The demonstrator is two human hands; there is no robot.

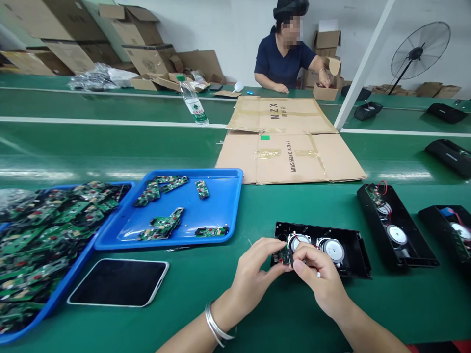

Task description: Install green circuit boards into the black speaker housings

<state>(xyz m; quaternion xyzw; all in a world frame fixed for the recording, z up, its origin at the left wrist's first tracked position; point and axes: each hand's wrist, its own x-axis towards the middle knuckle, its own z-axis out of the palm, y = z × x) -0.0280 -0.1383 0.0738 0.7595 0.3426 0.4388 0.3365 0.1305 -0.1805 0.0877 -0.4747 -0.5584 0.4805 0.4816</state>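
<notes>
My left hand (pixel 257 272) and my right hand (pixel 318 277) meet over the near left end of a black speaker housing (pixel 353 247) that lies open on the green belt, two round speaker drivers (pixel 333 249) showing inside. Both hands pinch a small green circuit board (pixel 284 255) between their fingertips at the housing's edge. A silver bangle circles my left wrist. To the left stands a blue tray (pixel 213 206) with several loose green circuit boards.
A second blue tray (pixel 55 294) heaped with circuit boards sits at far left, a phone (pixel 119 282) face up beside it. More open speaker housings (pixel 395 225) lie to the right. Flattened cardboard (pixel 290 142) and a water bottle (pixel 193 103) lie beyond. A seated person (pixel 285 59) works opposite.
</notes>
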